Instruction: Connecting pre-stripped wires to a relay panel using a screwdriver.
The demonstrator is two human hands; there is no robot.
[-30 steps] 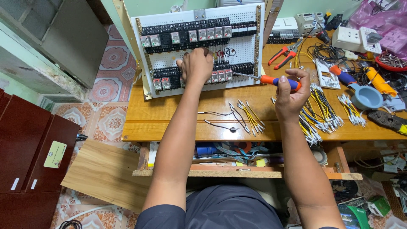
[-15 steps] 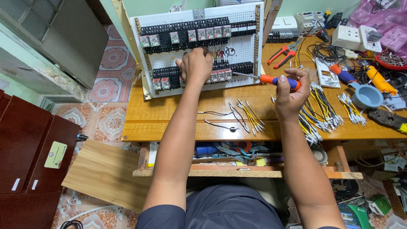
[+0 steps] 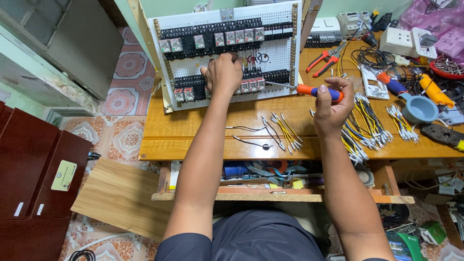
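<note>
The left hand [image 3: 223, 72] lay on the white perforated panel [image 3: 282, 50] that stood propped along the far edge of the wooden table [image 3: 193, 130], its fingers curled down against the lower row of black terminal blocks and relays [image 3: 251, 83]; whether it pinched a wire there could not be told, since the knuckles hid the fingertips. The right hand [image 3: 331, 104] was closed around the orange and blue handle of a screwdriver [image 3: 316, 91], whose thin shaft ran leftward and met the right end of that same lower row. Doing this well probably called for keeping the blade square in the screw head while the left hand steadied the part, because a slanted tip could slip off such a small screw. Loose yellow and black wires with ferrules [image 3: 285, 130] lay near the middle of the table, just in front of the panel, and a larger bundle of cut wires [image 3: 365, 123] lay just beside the right wrist toward the right edge. Red-handled pliers [image 3: 326, 59] rested at the far right of the panel, a small grey cup [image 3: 418, 108] sat beyond the bundle, and a white socket box [image 3: 403, 41] stood near the far right corner.
</note>
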